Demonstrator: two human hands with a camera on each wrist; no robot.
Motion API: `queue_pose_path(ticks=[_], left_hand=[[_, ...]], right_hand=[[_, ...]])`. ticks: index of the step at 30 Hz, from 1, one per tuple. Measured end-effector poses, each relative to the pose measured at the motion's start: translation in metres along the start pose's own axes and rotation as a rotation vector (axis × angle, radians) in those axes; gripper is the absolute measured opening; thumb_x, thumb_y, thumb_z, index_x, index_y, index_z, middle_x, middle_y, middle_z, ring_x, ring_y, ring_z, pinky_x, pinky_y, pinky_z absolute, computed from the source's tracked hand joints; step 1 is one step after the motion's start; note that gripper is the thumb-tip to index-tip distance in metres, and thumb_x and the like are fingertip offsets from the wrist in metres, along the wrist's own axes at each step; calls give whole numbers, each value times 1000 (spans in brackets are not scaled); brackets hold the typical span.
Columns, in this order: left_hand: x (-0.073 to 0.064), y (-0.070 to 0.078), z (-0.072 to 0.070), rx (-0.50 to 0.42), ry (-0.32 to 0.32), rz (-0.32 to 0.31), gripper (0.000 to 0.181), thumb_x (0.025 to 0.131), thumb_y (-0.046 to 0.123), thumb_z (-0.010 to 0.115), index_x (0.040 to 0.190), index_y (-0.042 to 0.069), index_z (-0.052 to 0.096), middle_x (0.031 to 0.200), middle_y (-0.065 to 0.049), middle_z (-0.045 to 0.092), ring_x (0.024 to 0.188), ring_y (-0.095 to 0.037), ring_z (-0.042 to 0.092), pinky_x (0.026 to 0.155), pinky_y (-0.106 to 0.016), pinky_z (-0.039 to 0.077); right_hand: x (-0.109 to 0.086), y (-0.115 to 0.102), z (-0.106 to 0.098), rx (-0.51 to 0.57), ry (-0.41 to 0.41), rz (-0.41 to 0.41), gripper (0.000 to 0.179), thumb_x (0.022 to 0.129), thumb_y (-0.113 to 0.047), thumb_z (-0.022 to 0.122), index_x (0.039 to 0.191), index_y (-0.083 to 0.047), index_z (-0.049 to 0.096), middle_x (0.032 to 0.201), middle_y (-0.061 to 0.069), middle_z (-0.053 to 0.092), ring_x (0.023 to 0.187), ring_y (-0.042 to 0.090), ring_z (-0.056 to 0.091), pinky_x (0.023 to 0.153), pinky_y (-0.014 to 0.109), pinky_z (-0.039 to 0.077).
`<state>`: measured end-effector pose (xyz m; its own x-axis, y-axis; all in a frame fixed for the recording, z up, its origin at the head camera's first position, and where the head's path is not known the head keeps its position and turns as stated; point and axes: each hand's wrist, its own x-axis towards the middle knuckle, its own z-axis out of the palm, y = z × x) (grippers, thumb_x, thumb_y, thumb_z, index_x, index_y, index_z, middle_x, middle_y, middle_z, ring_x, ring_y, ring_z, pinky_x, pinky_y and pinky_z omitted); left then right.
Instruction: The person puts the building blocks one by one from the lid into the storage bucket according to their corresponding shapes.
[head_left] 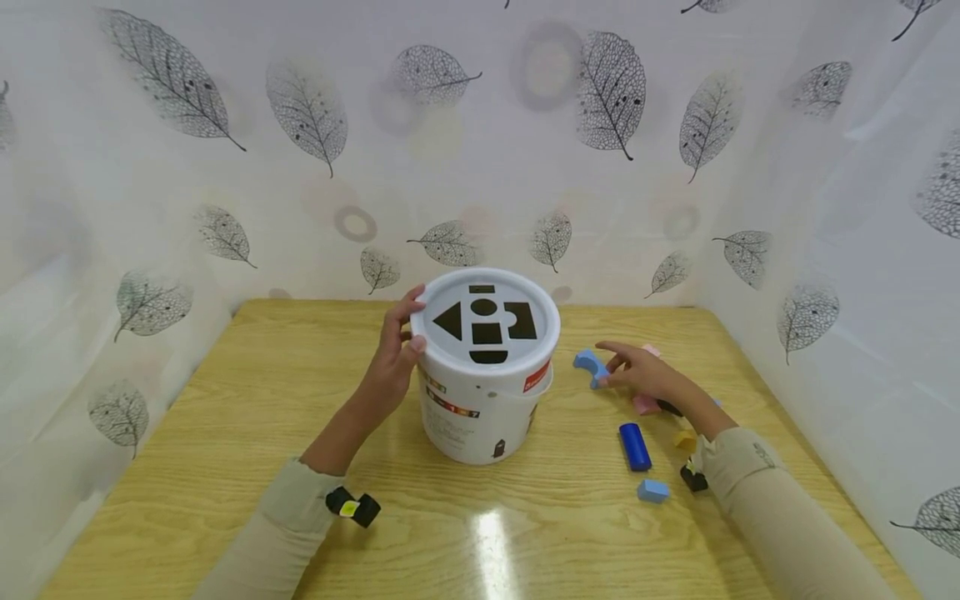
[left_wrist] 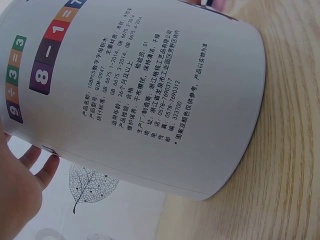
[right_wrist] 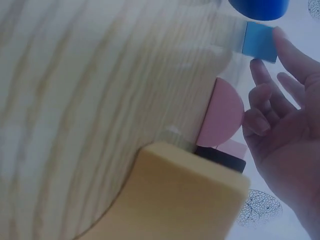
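A white bucket stands upright, its white lid pierced by several dark shaped holes. My left hand holds the bucket at the left of its rim, thumb and fingers spread along the edge. In the left wrist view, that hand lies beside the printed wall. At the right, a light blue arch block rests on the table. My right hand is at its right end, thumb touching it and index finger stretched over its far side; no firm pinch shows. In the right wrist view, a pink half-round block lies by the fingers.
A dark blue cylinder and a small light blue block lie nearer on the wooden table. Under the right forearm are a yellow block and a black piece. Leaf-patterned sheeting encloses the table's back and sides.
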<state>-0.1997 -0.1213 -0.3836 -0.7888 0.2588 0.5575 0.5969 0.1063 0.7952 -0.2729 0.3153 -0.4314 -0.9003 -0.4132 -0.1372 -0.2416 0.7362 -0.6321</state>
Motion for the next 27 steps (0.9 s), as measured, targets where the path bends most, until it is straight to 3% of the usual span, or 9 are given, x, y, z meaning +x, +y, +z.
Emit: queue_pose_path(ticks=[7, 15, 22, 27], left_hand=[[-1, 2, 0, -9, 0, -3, 47, 100, 18, 39, 144, 7, 28, 167, -6, 17, 132, -26, 33, 94, -49, 42], [0, 0, 0, 3, -2, 26, 46, 100, 16, 39, 143, 7, 28, 167, -6, 18, 132, -24, 33, 95, -44, 40], [-1, 0, 0, 1, -1, 27, 46, 100, 17, 39, 143, 7, 28, 167, -5, 18, 133, -23, 32, 97, -41, 39], [-1, 0, 0, 7, 1, 29, 46, 100, 16, 39, 144, 7, 28, 167, -5, 18, 133, -23, 32, 97, -43, 39]], right_hand=[[3, -5, 2, -23, -61, -13, 76, 92, -23, 73, 154, -2, 35, 111, 18, 69, 99, 28, 61, 85, 40, 48], [10, 0, 6, -33, -39, -22, 75, 90, -24, 75, 150, 1, 39, 108, 16, 67, 93, 25, 61, 82, 38, 47], [10, -3, 5, -13, -5, 6, 72, 86, -26, 80, 142, 4, 46, 131, 26, 54, 82, 20, 55, 73, 33, 46], [7, -6, 3, 16, 14, 37, 76, 85, -28, 80, 142, 5, 43, 135, 28, 54, 81, 18, 59, 69, 31, 49]])
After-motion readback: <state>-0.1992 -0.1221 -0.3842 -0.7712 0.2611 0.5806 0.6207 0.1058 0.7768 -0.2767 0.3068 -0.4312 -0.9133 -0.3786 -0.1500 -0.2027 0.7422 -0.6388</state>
